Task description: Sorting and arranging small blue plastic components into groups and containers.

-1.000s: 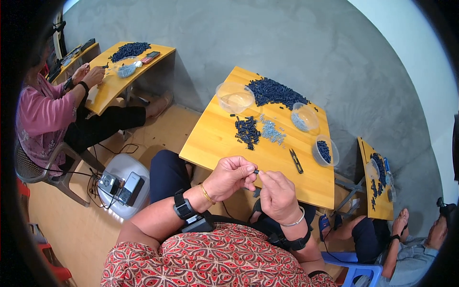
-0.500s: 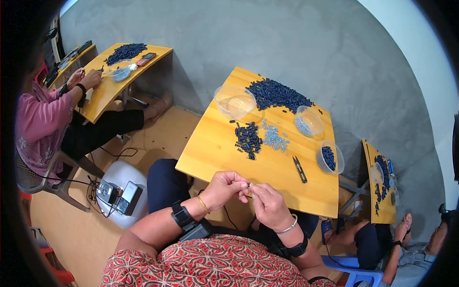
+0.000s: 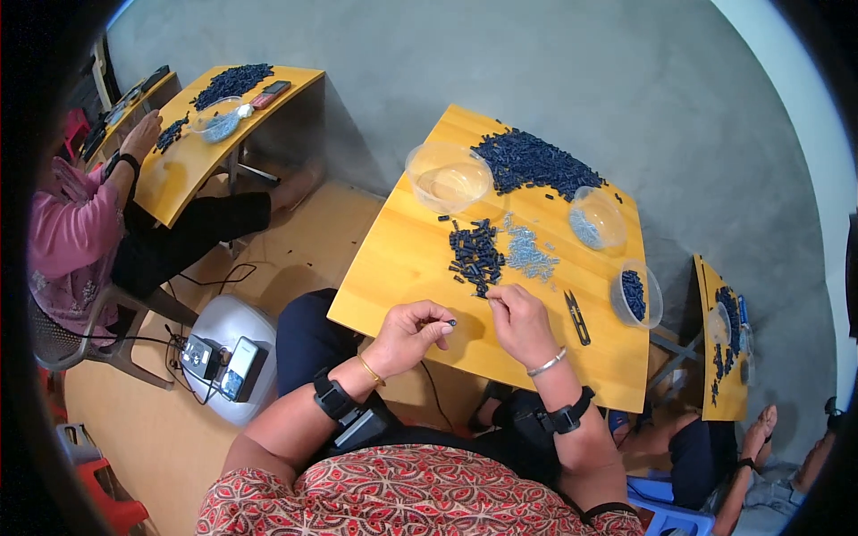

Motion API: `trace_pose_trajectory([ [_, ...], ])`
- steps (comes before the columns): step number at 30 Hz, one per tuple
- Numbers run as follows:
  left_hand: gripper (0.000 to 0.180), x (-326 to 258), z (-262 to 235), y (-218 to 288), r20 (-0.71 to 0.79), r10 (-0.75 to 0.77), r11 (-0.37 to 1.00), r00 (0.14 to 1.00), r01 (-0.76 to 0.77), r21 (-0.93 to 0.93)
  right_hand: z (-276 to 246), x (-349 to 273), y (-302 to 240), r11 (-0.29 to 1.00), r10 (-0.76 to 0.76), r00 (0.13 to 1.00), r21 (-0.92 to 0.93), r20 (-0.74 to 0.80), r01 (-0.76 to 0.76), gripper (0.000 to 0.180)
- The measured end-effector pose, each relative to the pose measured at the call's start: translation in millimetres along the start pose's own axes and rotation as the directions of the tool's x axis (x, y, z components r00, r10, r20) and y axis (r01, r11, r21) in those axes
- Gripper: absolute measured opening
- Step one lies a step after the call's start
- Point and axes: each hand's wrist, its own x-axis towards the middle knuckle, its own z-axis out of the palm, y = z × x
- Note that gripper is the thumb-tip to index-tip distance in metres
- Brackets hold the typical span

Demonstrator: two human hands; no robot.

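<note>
Over the near edge of the wooden table (image 3: 393, 299), my left hand (image 3: 407, 338) pinches a small dark-blue tubular piece (image 3: 452, 322) between thumb and fingertips. My right hand (image 3: 523, 323) reaches forward, its fingers bent together at the near end of a small heap of dark-blue pieces (image 3: 476, 251). What its fingertips hold, if anything, is hidden. Just right of that heap lies a scatter of small pale blue-grey pieces (image 3: 531, 253). Thread snips (image 3: 577, 318) rest on the table to the right of my right hand.
A big dark-blue pile (image 3: 536, 163) covers the table's far side. Around it stand a clear bowl (image 3: 429, 192), a tub with pale pieces (image 3: 597, 220) and a tub with dark pieces (image 3: 636, 294). Co-workers sit at tables left and right. A white stool (image 3: 234, 308) holds devices and cables.
My hands have parted. The right one has moved forward to the small dark heap, while the left has shifted slightly left with a dark piece in its fingertips.
</note>
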Motion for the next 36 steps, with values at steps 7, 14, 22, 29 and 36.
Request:
trace_pose_trajectory([
  [7, 0.009, -1, -5, -4, -0.031, -0.005, 0.975, 1.0, -0.002, -0.222, 31, 32, -3, 0.983, -0.065, 0.991, -0.161, 0.114, 0.083, 0.005],
  [14, 0.01, 1, -5, -3, -0.027, -0.016, 0.977, 1.0, 0.009, -0.213, 48, 40, 5, 0.927, -0.071, 0.971, -0.344, 0.227, 0.148, 0.009],
  [22, 0.009, -4, -2, 12, 0.013, -0.033, 0.955, 0.999, 0.036, -0.294, -6, 7, -27, 0.798, 0.187, 0.97, 0.551, 0.155, -0.242, 0.007],
  [29, 0.01, -13, 27, 52, 0.162, 0.082, 0.984, 0.983, -0.054, -0.169, -40, -32, -55, 0.051, 0.115, 0.96, 0.964, 0.254, -0.261, 0.007],
  [36, 0.01, -19, 38, 61, 0.157, 0.145, 0.984, 0.977, -0.127, -0.122, -41, -40, -61, -0.116, 0.124, 0.936, 0.942, 0.329, -0.315, 0.007],
])
